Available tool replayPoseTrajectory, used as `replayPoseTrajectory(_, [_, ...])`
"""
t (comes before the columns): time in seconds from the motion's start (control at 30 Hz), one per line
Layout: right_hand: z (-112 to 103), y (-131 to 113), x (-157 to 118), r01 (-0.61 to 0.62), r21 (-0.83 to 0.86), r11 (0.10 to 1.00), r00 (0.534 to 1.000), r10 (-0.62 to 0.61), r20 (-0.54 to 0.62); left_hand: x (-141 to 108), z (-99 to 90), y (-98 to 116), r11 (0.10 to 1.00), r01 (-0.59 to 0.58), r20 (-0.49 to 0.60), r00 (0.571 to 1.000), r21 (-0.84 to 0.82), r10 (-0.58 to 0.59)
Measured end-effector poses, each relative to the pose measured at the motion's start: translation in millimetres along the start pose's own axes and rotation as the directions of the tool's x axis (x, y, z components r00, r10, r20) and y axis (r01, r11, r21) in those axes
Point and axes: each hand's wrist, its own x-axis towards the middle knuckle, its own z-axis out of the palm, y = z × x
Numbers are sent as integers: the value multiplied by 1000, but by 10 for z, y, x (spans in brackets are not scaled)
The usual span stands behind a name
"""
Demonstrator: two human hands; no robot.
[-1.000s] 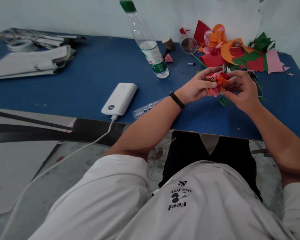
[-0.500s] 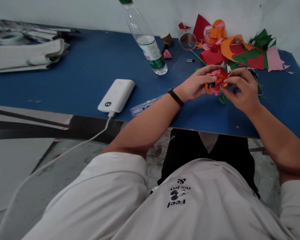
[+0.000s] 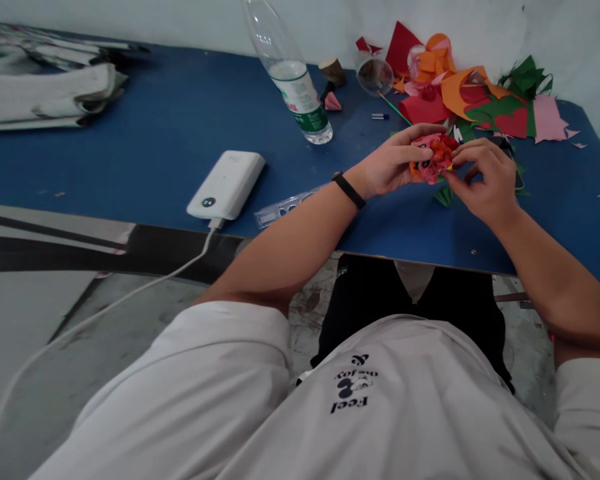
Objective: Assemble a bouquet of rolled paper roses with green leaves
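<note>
A bundle of curled pink, orange and red paper (image 3: 435,159) is held above the blue table (image 3: 170,133). My left hand (image 3: 393,162) wraps round its left side, with the thumb resting across the front. On the right side, my right hand (image 3: 485,175) pinches the bundle's edge between thumb and fingers. Green paper pieces (image 3: 444,195) lie just below the bundle, and a dark flat device (image 3: 519,179) is partly hidden behind my right hand.
Colored paper scraps (image 3: 473,100) are piled at the back right beside a clear cup (image 3: 375,75). A plastic bottle (image 3: 300,100) stands left of them. Nearer are a white power bank (image 3: 227,185) with a cable and a clear ruler (image 3: 285,208). Folded papers (image 3: 45,100) lie far left.
The whole view has shifted slightly, so the bottle and power bank appear a little further left and higher. Both hands keep their hold on the paper bundle, which looks slightly turned.
</note>
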Motion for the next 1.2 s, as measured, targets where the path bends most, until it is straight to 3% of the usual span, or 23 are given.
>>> replayPoseTrajectory(0.17, [47, 165, -70, -162, -1, 987, 986, 162, 31, 39, 10, -30, 998, -57, -37, 998, 0, 57])
replayPoseTrajectory(0.33, [106, 282, -77, -175, 93, 980, 984, 176, -5, 77, 14, -66, 995, -101, -61, 993, -24, 99])
replayPoseTrajectory(0.57, [214, 441, -125, -292, 241, 926, 947, 244, 210, 37, 21, -48, 987, -101, -82, 990, 126, 112])
replayPoseTrajectory(0.8, [272, 805, -188, -295, 288, 911, 955, 276, 107, 139, -30, -35, 999, -20, -137, 990, 46, 27])
replayPoseTrajectory(0.93, [165, 640, -85, -305, 237, 922, 952, 304, 40, 167, -106, -17, 998, -53, -119, 991, 37, 57])
replayPoseTrajectory(1.07, [40, 371, 227, -251, 173, 952, 965, 232, 124, 152, -147, 44, 992, -117, -74, 990, 48, 121])
replayPoseTrajectory(1.2, [28, 344, 487, -218, 172, 961, 971, 196, 138, 129, -125, 111, 974, -221, -49, 974, 48, 223])
